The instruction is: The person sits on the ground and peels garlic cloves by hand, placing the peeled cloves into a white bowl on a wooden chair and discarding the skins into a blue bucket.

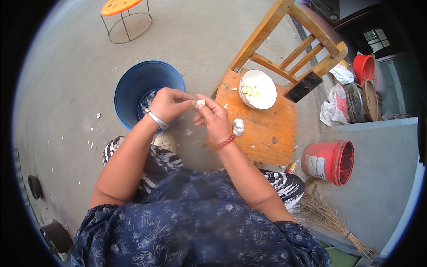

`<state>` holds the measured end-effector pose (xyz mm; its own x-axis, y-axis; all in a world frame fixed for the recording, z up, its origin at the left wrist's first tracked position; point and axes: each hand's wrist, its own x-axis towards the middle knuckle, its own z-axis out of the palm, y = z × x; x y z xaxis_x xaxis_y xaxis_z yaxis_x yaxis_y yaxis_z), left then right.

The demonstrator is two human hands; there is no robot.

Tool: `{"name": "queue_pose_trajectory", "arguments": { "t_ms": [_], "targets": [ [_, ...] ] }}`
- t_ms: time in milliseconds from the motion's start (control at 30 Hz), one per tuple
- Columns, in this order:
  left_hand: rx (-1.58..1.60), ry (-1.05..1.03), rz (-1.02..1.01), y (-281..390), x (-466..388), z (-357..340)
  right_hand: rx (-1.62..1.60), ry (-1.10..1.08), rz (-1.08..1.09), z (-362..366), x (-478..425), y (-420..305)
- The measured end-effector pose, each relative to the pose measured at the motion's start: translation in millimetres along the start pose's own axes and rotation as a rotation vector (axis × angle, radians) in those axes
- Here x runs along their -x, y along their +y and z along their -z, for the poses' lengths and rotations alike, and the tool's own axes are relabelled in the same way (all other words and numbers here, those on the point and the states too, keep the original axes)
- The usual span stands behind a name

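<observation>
A pale garlic clove (200, 102) is pinched between the thumb and fingers of my right hand (213, 118). The fingertips of my left hand (171, 105) touch the clove's left side, over the rim of a blue plastic bucket (128, 90) with peel scraps at its bottom. On the seat of a wooden chair (263, 133), to the right, a white bowl (268, 91) holds several peeled cloves. A whole garlic bulb (238, 127) lies on the seat beside my right wrist.
A phone (303, 86) leans against the chair's backrest. The red bucket (322, 162) lies tipped right of the chair, above a straw broom (330, 217). An orange stool (120, 6) stands at the top left. Bits of peel dot the concrete floor (76, 110).
</observation>
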<state>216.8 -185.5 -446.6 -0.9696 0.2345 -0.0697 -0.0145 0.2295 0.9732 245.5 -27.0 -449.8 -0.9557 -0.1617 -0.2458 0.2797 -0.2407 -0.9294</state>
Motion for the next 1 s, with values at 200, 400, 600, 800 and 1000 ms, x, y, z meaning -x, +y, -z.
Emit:
{"name": "queue_pose_trajectory", "arguments": {
  "t_ms": [200, 400, 600, 800, 1000],
  "targets": [
    [-0.006, -0.019, -0.023, -5.4, -2.3, -4.5, -0.042, -0.002, -0.018, 2.0, 1.8, -4.8],
    [-0.183, 0.049, -0.116, 12.4, 5.0, -6.8, -0.028, -0.002, -0.025, 0.0, 3.2, -6.2],
    [-0.201, 0.086, -0.187, 11.7, 5.8, -13.1, -0.108, -0.062, -0.042, 9.5, 0.1, -3.3],
    [0.133, -0.004, -0.022, 10.2, 5.8, -12.2, -0.205, -0.162, -0.071, 15.7, -3.1, -3.5],
    [0.274, -0.006, 0.062, 8.8, 4.8, -13.4, -0.320, -0.224, -0.110, 15.0, -4.4, -4.9]
  ]
}}
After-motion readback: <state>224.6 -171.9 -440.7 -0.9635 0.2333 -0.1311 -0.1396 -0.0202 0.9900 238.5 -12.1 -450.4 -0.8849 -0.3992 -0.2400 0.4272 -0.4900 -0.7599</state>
